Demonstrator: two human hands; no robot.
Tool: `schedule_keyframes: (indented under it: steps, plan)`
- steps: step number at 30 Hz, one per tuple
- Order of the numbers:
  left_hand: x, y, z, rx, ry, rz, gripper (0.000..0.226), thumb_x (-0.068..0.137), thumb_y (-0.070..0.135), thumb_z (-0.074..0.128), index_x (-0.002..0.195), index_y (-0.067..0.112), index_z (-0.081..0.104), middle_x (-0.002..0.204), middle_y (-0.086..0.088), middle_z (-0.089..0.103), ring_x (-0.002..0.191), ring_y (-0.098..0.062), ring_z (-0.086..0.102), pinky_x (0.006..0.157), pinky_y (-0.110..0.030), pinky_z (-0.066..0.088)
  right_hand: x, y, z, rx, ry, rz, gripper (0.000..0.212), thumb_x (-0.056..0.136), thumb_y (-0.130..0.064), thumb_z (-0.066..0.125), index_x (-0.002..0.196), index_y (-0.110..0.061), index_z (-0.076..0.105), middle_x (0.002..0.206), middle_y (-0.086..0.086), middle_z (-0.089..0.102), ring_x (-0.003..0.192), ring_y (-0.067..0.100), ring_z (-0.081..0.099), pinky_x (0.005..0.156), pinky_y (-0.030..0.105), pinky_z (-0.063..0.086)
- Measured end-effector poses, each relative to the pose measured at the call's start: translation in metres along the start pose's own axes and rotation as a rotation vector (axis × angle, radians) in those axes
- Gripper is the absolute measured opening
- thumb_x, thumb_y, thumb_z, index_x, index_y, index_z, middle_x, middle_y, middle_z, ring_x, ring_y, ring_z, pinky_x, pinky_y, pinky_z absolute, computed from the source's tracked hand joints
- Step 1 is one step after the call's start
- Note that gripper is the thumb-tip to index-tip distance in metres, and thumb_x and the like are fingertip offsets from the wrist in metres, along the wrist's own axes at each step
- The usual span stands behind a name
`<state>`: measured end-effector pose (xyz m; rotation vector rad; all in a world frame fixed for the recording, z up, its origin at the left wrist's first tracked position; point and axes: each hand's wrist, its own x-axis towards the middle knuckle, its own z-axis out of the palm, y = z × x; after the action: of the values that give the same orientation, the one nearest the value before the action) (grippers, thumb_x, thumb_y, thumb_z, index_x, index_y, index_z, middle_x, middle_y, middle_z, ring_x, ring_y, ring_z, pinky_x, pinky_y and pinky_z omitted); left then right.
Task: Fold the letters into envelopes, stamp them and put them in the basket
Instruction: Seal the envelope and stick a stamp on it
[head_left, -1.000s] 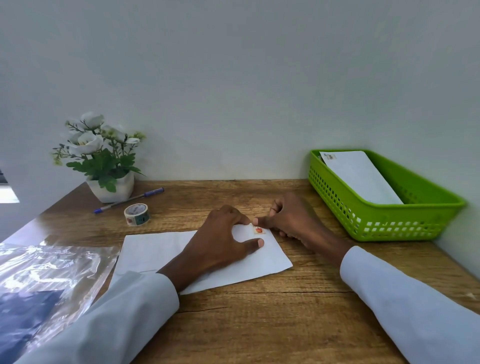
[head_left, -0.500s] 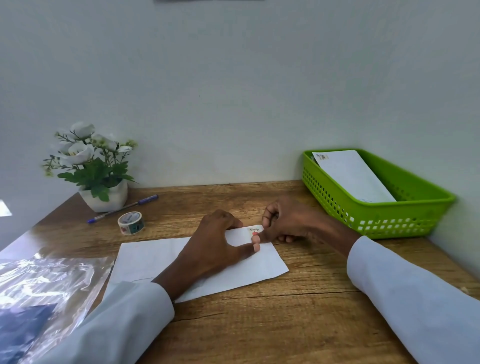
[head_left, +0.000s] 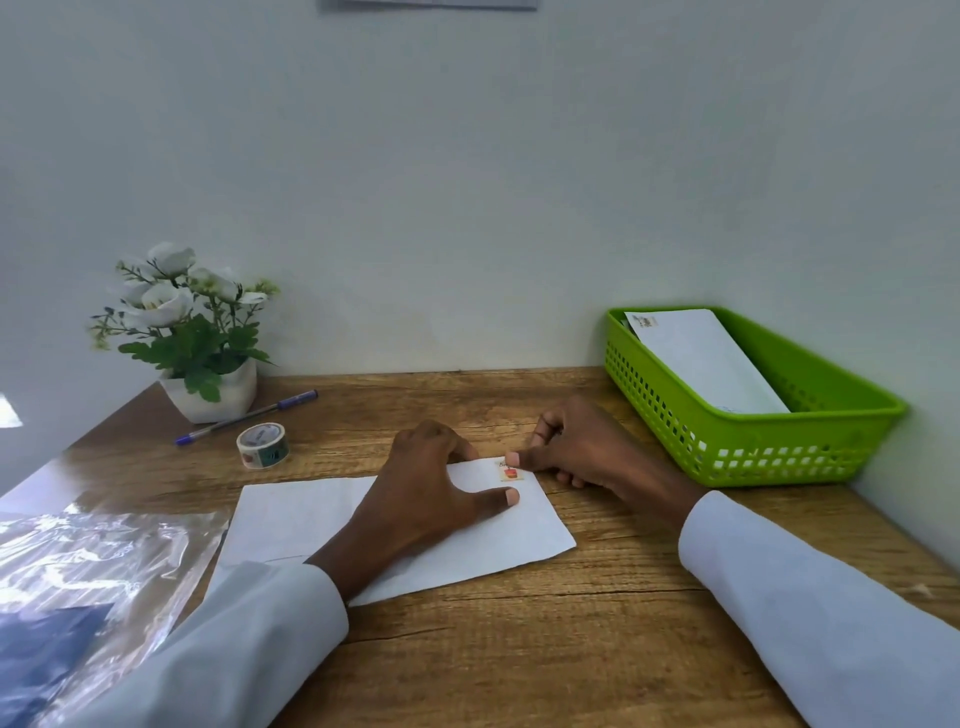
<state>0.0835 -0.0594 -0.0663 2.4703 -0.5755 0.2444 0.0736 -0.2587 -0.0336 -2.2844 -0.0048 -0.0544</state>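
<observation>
A white envelope (head_left: 395, 525) lies flat on the wooden tabletop (head_left: 571, 623). The left hand (head_left: 421, 488) rests on it, thumb stretched out. The right hand (head_left: 576, 447), fingers curled, presses its thumb beside the stamp (head_left: 509, 472). Right, a green basket (head_left: 753, 441) holds another envelope (head_left: 701, 358)

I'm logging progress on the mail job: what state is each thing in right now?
envelope on the desk: flat, stamped
stamp: at the envelope's corner, under the thumb
left hand: rests on the envelope
right hand: thumb presses the stamp
basket: holds a stamped envelope
</observation>
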Motion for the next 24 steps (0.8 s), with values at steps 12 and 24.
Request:
schedule_keyframes:
  steps: [12,24]
  plan:
    - [0.0,0.006,-0.01,0.112,-0.046,-0.081,0.056,0.056,0.082,0.064,0.091,0.038,0.057,0.098,0.02,0.05,0.094,-0.005,0.05,0.078,-0.032,0.048,-0.005,0.001,-0.007,0.057,-0.176,-0.016,0.025,0.067,-0.026,0.09,0.076,-0.014,0.071,0.051,-0.011,0.065,0.044,0.005,0.051,0.041,0.018,0.043]
    - [0.006,0.018,-0.055,-0.234,-0.166,-0.176,0.029,0.073,0.066,0.069,0.071,0.038,0.073,0.064,0.014,0.072,0.054,0.002,0.064,0.046,-0.012,0.041,-0.035,-0.007,-0.018,0.284,-0.16,-0.013,0.026,0.071,-0.028,0.088,0.086,-0.013,0.073,0.076,-0.004,0.073,0.067,0.008,0.065,0.055,0.02,0.049]
